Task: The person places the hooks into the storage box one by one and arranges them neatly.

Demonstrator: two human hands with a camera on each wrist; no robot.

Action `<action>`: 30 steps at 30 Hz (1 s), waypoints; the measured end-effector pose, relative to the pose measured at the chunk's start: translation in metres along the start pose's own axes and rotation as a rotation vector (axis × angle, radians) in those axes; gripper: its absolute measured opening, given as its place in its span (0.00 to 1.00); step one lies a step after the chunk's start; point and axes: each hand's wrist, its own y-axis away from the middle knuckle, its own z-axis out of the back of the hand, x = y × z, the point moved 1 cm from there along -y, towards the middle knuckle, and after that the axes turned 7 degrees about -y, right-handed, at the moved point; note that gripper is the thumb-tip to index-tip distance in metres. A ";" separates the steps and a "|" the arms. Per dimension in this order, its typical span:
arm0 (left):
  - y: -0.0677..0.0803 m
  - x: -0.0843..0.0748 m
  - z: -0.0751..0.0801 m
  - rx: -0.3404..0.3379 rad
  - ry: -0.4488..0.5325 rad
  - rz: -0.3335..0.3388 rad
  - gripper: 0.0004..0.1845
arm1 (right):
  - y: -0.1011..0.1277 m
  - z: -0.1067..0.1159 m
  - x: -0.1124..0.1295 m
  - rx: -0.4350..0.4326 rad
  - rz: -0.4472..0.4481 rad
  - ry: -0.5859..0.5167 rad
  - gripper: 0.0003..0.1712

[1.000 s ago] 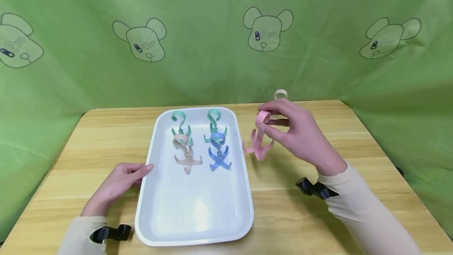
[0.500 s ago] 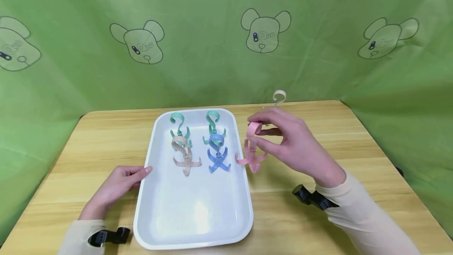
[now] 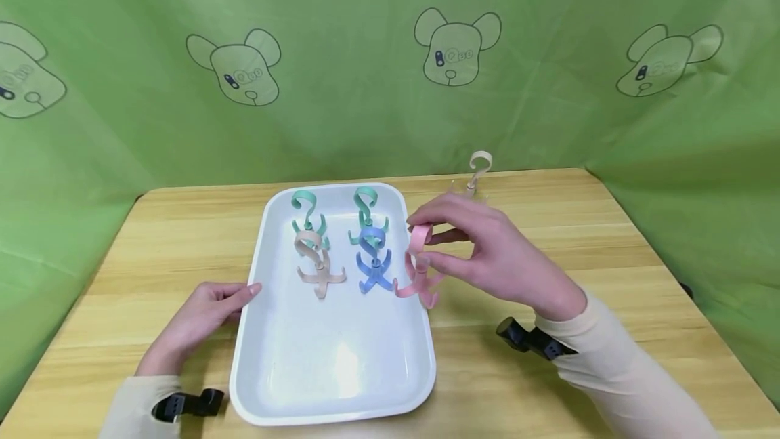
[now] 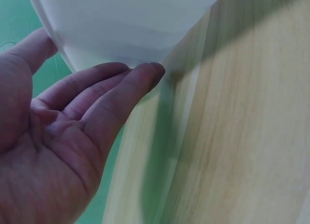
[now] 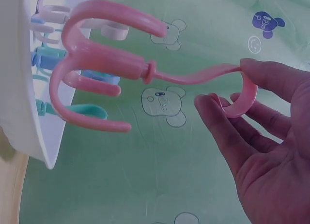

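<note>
The right hand (image 3: 487,249) pinches a pink hook (image 3: 418,266) over the tray's (image 3: 332,371) right edge. The left hand (image 3: 198,317), fingers straight, touches the tray's left edge.

Six hooks are counted in all: two teal hooks (image 3: 307,219) (image 3: 367,214), one blue hook (image 3: 374,263), two beige hooks (image 3: 317,263) (image 3: 477,169) and one pink hook (image 3: 417,269). One white tray (image 3: 332,371) is seen on the one tabletop (image 3: 609,249). Two hands (image 3: 198,320) (image 3: 487,253) are counted.

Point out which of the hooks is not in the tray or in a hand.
The beige hook standing alone on the table's far side, beyond the right hand.
</note>
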 end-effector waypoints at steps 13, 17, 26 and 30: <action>-0.001 0.002 0.000 0.000 0.002 -0.001 0.30 | -0.010 -0.012 -0.001 0.074 0.019 -0.008 0.20; -0.002 0.003 0.000 0.001 0.002 0.002 0.29 | -0.016 -0.017 -0.004 0.102 0.033 -0.021 0.19; -0.002 0.004 0.000 0.001 -0.004 0.015 0.30 | -0.030 -0.031 -0.014 0.129 -0.004 -0.125 0.18; -0.001 0.003 0.000 0.000 -0.012 0.020 0.31 | -0.037 -0.039 -0.016 0.166 -0.015 -0.168 0.17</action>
